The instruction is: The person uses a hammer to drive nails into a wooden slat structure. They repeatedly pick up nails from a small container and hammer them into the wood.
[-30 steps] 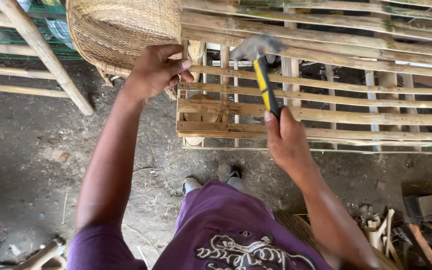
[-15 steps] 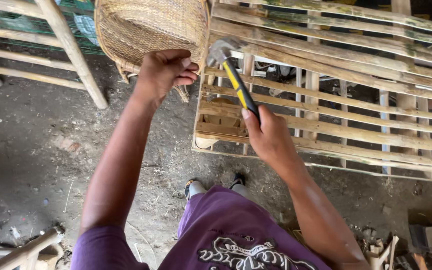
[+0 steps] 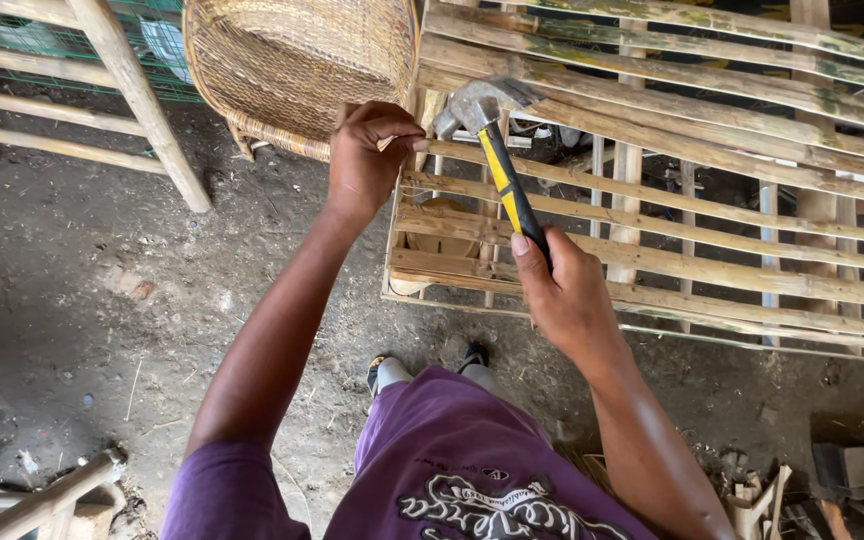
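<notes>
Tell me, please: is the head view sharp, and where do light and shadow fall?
Head view: mostly sharp; the hammer head looks slightly soft. Daylight is even on the slatted wooden frame, the left hand and right hand; the dirt floor is dim, with no glare.

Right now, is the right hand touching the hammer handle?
Touching. The head view shows the right hand wrapped around the lower end of the yellow-and-black hammer handle, thumb pressed on it, with no gap between them.

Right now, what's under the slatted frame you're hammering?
Through the frame's slats show dirt floor and dark clutter I can't identify. The slats cover the rest. The left hand pinches at the frame's corner; the right hand grips the hammer.
</notes>
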